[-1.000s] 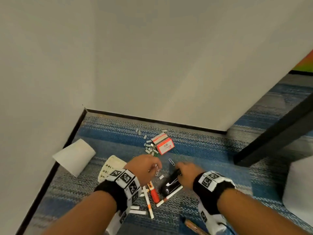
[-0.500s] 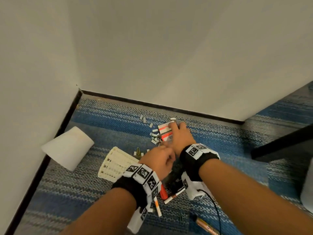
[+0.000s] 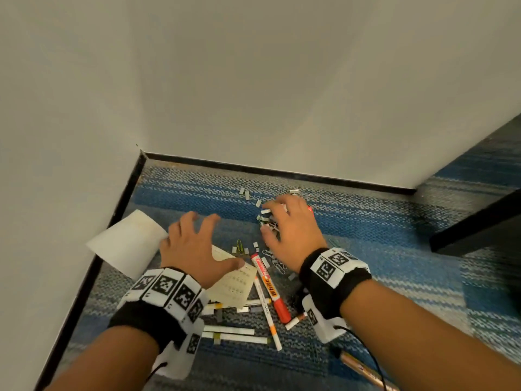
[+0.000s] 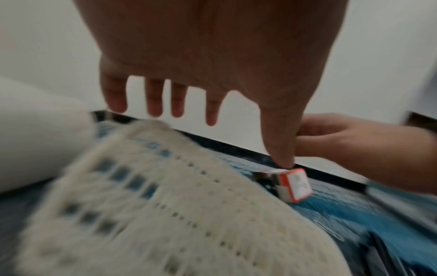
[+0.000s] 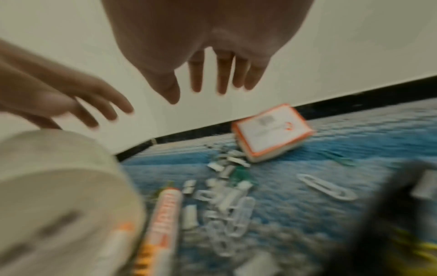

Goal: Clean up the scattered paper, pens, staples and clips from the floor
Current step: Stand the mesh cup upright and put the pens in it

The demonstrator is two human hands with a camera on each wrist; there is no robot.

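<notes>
My left hand (image 3: 194, 235) hovers with fingers spread over a cream perforated basket (image 3: 231, 280) lying on its side; the left wrist view shows its fingers (image 4: 153, 97) straight and holding nothing. My right hand (image 3: 284, 218) hangs with fingers spread over a heap of staples (image 3: 265, 218) and a small red-and-white box (image 5: 272, 130), touching neither in the right wrist view. An orange marker (image 3: 267, 283), thin white pens (image 3: 234, 334), paper clips (image 3: 275, 259) and loose staples (image 3: 245, 193) lie on the blue carpet. A white paper sheet (image 3: 127, 244) lies by the left wall.
Two white walls meet in a corner at the far left, with black skirting (image 3: 253, 165). A black furniture edge (image 3: 479, 227) crosses at the right. A black stapler (image 5: 390, 205) lies under my right wrist. A copper-coloured pen (image 3: 363, 368) lies near the bottom edge.
My left hand has moved left from beside the stapler to above the basket and spread its fingers. My right hand reached forward from the stapler to the box and staples.
</notes>
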